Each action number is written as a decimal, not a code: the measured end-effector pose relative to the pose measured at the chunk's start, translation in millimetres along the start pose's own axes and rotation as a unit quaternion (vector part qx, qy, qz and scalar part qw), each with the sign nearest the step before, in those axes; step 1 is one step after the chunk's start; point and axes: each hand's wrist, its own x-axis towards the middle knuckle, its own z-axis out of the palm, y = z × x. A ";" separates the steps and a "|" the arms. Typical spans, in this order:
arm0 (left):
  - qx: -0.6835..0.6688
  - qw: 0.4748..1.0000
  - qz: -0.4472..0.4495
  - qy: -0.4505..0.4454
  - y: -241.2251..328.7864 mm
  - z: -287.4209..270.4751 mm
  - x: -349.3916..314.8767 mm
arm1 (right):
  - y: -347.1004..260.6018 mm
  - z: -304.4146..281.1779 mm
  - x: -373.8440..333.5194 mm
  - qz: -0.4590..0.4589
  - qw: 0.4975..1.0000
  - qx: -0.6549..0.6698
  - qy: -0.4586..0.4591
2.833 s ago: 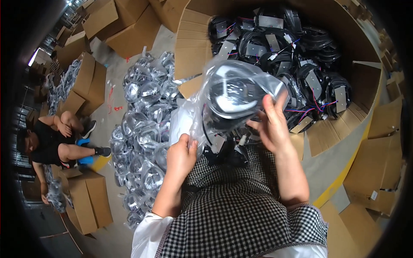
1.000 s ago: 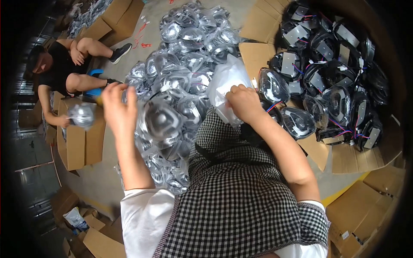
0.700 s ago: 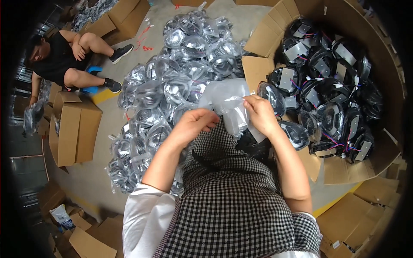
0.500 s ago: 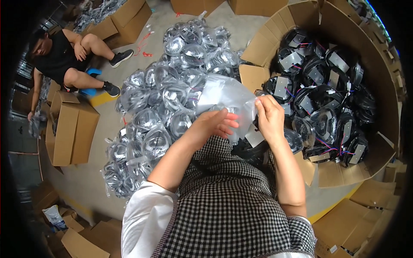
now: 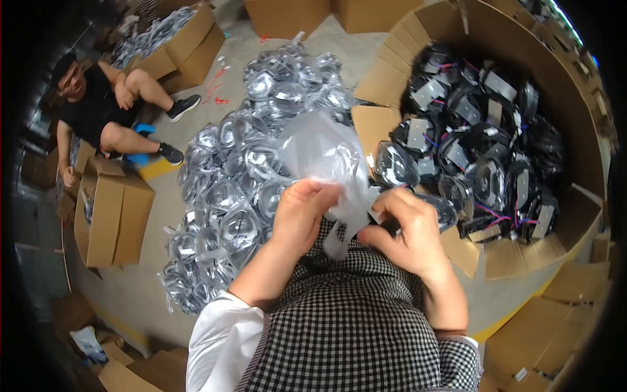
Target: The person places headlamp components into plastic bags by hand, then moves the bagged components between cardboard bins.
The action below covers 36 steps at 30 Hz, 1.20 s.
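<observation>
A clear plastic bag (image 5: pixel 326 144) hangs in front of me, its lower end crumpled and drooping over my checked apron. My left hand (image 5: pixel 302 212) pinches the bag between thumb and fingers. To the right of the bag, my right hand (image 5: pixel 410 228) is curved, with thumb and forefinger apart and nothing visible between them. Something dark, partly hidden, lies beneath that hand. A large open carton (image 5: pixel 578 124) on the right holds many black rounded parts (image 5: pixel 467 111) with grey metal plates and coloured wires. Left of the bag spreads a heap of bagged rounded parts (image 5: pixel 225 189).
On the left, a person (image 5: pixel 98 111) in dark clothes sits beside a brown carton (image 5: pixel 121 215). Another carton (image 5: pixel 196 49) full of small pieces stands behind. More cartons (image 5: pixel 287 16) line the back, and others lie at the lower corners. Red scraps (image 5: pixel 222 101) lie on the floor.
My right hand has let go of the bag's edge and moved down, its fingers opening. My left hand has closed on the bag, which now hangs more crumpled. The seated person's arm has risen.
</observation>
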 end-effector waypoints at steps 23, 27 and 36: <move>0.659 0.744 0.106 -0.024 6.1 -31.1 138.4 | 121.8 -42.1 -91.4 0.091 0.924 0.363 -0.084; 0.826 0.556 -0.055 -0.070 -86.0 14.4 187.0 | 166.0 -24.7 -98.3 0.064 0.967 -0.220 -0.109; 0.390 0.895 -0.210 -0.043 -135.4 28.9 183.1 | 202.5 -36.7 -89.5 0.130 0.980 -0.092 0.116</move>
